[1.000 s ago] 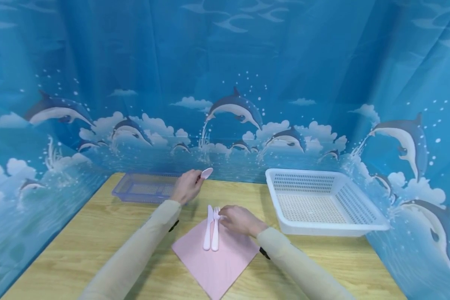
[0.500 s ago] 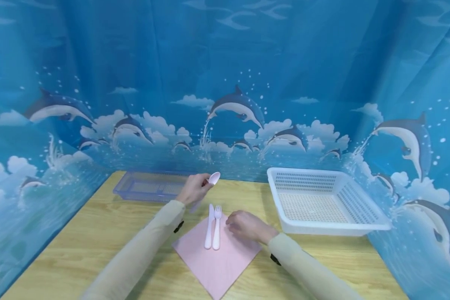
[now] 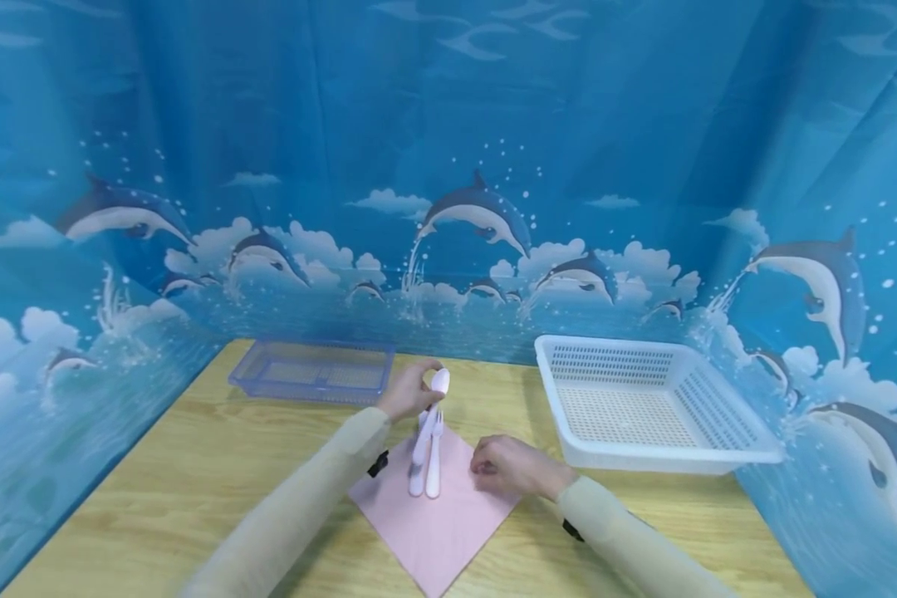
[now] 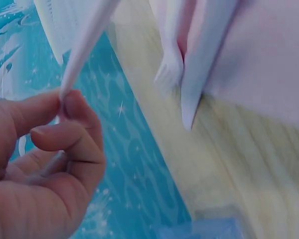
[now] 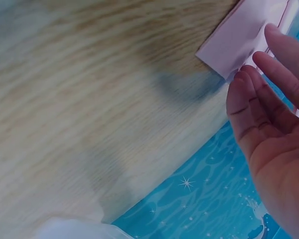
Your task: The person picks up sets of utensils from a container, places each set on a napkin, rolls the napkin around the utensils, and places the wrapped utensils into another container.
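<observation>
My left hand [image 3: 413,392] pinches a pale pink spoon [image 3: 440,381] near its bowl, the handle slanting down toward me over the cutlery. Below it, a fork [image 3: 433,465] and a knife [image 4: 202,64] of the same colour lie side by side on a pink napkin [image 3: 441,540] set cornerwise. The raised spoon partly covers the knife in the head view. My right hand [image 3: 519,465] hovers by the napkin's right corner, fingers loosely bent and holding nothing; the right wrist view shows its palm [image 5: 284,164] and relaxed fingers.
A shallow, see-through purple basket [image 3: 314,394] stands at the back left of the wooden table [image 3: 157,498]. A larger white perforated basket [image 3: 665,459] is at the back right. A blue dolphin-print curtain [image 3: 448,124] surrounds the table.
My left hand has carried the spoon right and toward me, from beside the purple basket to above the knife and fork. My right hand has drawn back to the right, off the fork.
</observation>
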{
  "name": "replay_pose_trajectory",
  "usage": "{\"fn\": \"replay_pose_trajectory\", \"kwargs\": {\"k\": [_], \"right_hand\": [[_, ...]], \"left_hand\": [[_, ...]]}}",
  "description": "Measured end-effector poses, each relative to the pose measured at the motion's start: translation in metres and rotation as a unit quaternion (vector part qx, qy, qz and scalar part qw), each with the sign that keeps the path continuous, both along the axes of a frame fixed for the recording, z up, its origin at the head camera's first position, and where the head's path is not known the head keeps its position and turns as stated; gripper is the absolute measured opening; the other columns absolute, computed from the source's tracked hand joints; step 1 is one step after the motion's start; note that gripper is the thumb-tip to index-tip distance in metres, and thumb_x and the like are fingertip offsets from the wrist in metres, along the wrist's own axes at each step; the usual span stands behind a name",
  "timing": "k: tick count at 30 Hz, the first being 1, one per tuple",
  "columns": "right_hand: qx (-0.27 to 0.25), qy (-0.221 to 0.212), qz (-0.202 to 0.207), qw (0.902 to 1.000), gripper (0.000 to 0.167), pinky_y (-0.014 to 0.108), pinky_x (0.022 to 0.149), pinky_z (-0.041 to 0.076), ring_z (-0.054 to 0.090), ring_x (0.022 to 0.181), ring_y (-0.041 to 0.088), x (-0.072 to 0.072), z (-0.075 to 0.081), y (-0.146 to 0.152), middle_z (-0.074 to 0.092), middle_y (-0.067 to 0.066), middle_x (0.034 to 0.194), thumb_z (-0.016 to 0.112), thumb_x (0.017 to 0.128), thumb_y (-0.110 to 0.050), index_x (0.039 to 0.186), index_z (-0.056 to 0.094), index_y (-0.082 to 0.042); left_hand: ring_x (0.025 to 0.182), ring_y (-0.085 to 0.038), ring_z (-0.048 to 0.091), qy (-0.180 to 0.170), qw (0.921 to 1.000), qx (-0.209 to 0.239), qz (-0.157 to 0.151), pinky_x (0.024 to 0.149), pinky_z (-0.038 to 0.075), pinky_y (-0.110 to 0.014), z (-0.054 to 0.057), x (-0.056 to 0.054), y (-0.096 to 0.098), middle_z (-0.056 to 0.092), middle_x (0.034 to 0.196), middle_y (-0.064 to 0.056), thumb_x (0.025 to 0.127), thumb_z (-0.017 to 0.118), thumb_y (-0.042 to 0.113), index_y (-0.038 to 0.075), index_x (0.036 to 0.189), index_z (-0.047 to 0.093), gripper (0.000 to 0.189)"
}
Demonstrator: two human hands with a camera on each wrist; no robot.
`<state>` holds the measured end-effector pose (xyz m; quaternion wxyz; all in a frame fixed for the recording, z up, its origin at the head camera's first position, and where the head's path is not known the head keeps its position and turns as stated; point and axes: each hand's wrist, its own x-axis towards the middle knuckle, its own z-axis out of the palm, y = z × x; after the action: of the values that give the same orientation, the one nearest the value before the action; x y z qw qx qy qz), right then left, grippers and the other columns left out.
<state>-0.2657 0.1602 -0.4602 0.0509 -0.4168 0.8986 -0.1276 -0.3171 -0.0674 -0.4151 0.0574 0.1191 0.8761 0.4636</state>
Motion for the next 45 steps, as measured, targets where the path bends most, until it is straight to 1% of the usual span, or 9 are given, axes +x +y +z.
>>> {"fn": "replay_pose_trajectory", "kwargs": {"k": [6, 12, 15, 19, 22, 26, 30, 36, 45], "right_hand": [[0.001, -0.012, 0.003, 0.9999, 0.023, 0.015, 0.075, 0.051, 0.058, 0.080, -0.001, 0.003, 0.001, 0.002, 0.066, -0.005, 0.092, 0.078, 0.082, -0.022, 0.101, 0.074, -0.010], [0.002, -0.009, 0.007, 0.9999, 0.024, 0.015, 0.074, 0.051, 0.058, 0.080, 0.000, 0.003, 0.001, 0.002, 0.066, -0.003, 0.092, 0.080, 0.081, -0.021, 0.101, 0.074, -0.009], [0.002, -0.004, 0.008, 1.0000, 0.025, 0.015, 0.074, 0.051, 0.058, 0.081, 0.001, 0.004, 0.001, 0.002, 0.066, -0.002, 0.093, 0.080, 0.080, -0.020, 0.101, 0.074, -0.008], [0.008, -0.001, 0.005, 1.0000, 0.026, 0.015, 0.075, 0.052, 0.059, 0.081, 0.001, 0.003, 0.001, 0.002, 0.066, -0.002, 0.094, 0.080, 0.080, -0.022, 0.102, 0.073, -0.008], [0.011, -0.003, 0.002, 0.9999, 0.028, 0.015, 0.075, 0.052, 0.059, 0.082, 0.001, 0.003, 0.001, 0.002, 0.066, -0.002, 0.095, 0.079, 0.081, -0.023, 0.103, 0.073, -0.008], [0.007, -0.001, 0.004, 1.0000, 0.027, 0.015, 0.074, 0.051, 0.058, 0.081, 0.001, 0.003, 0.000, 0.003, 0.065, -0.002, 0.094, 0.080, 0.081, -0.023, 0.103, 0.073, -0.008], [-0.001, -0.003, 0.004, 1.0000, 0.027, 0.016, 0.073, 0.051, 0.057, 0.080, 0.001, 0.004, -0.001, 0.003, 0.065, -0.002, 0.093, 0.080, 0.080, -0.023, 0.102, 0.073, -0.008], [0.002, -0.008, -0.004, 1.0000, 0.028, 0.017, 0.074, 0.051, 0.057, 0.081, 0.001, 0.005, -0.002, 0.002, 0.064, -0.003, 0.094, 0.080, 0.081, -0.024, 0.103, 0.073, -0.009], [0.006, -0.008, -0.015, 0.9998, 0.028, 0.017, 0.075, 0.051, 0.058, 0.081, 0.002, 0.005, -0.003, -0.001, 0.064, -0.003, 0.094, 0.080, 0.081, -0.024, 0.104, 0.073, -0.009]], "left_hand": [[0.063, -0.019, 0.065, 0.008, 0.9997, -0.002, 0.022, 0.053, 0.052, -0.023, -0.011, 0.006, 0.016, 0.068, 0.096, -0.020, 0.083, 0.071, -0.001, 0.002, 0.130, 0.056, 0.049], [0.070, -0.025, 0.069, -0.027, 0.9986, -0.002, 0.045, 0.060, 0.057, -0.030, -0.021, 0.008, 0.026, 0.067, 0.108, -0.023, 0.083, 0.071, 0.000, 0.002, 0.129, 0.056, 0.048], [0.066, -0.022, 0.068, -0.032, 0.9981, -0.005, 0.054, 0.060, 0.057, -0.031, -0.025, 0.008, 0.028, 0.067, 0.102, -0.021, 0.083, 0.071, 0.000, 0.001, 0.127, 0.057, 0.047], [0.055, -0.016, 0.063, -0.033, 0.9979, -0.007, 0.056, 0.052, 0.053, -0.026, -0.031, 0.008, 0.029, 0.068, 0.081, -0.014, 0.081, 0.072, -0.001, -0.001, 0.121, 0.058, 0.042], [0.049, -0.013, 0.059, -0.033, 0.9981, -0.008, 0.050, 0.048, 0.051, -0.024, -0.034, 0.009, 0.030, 0.065, 0.066, -0.010, 0.082, 0.070, -0.002, -0.003, 0.113, 0.060, 0.033], [0.046, -0.011, 0.054, -0.032, 0.9983, -0.033, 0.037, 0.046, 0.047, -0.021, -0.036, 0.008, 0.031, 0.060, 0.059, -0.006, 0.086, 0.063, -0.002, -0.004, 0.104, 0.061, 0.018], [0.047, -0.010, 0.052, -0.013, 0.9959, -0.083, 0.031, 0.046, 0.042, -0.020, -0.036, 0.007, 0.032, 0.060, 0.058, -0.004, 0.089, 0.061, 0.000, -0.002, 0.098, 0.063, 0.010], [0.057, -0.016, 0.057, 0.005, 0.9897, -0.136, 0.044, 0.053, 0.045, -0.025, -0.039, 0.004, 0.032, 0.064, 0.065, -0.004, 0.087, 0.064, 0.006, 0.003, 0.087, 0.065, 0.003], [0.061, -0.018, 0.055, 0.011, 0.9867, -0.153, 0.052, 0.053, 0.043, -0.026, -0.045, -0.003, 0.031, 0.065, 0.074, -0.006, 0.083, 0.068, 0.008, 0.005, 0.085, 0.069, 0.004]]}}
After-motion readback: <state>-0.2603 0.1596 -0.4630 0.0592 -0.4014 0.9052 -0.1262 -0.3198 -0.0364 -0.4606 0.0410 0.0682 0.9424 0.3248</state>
